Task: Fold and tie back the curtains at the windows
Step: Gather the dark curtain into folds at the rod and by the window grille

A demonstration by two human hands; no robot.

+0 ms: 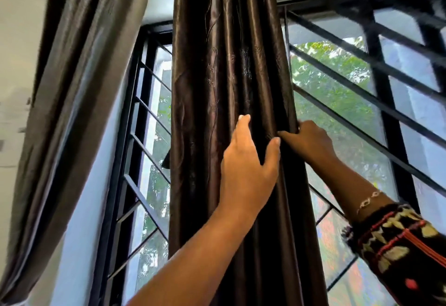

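Curtain (229, 64) under L hand (246, 168), in R hand (311, 139)

The right hand (311, 141) has its fingertips hidden behind the dark curtain (217, 88)

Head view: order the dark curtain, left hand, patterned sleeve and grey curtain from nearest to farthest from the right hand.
1. dark curtain, centre: the right hand grips its right edge.
2. left hand, just to the left, pressed flat on the same curtain.
3. patterned sleeve, lower right, down the right forearm.
4. grey curtain, far left.
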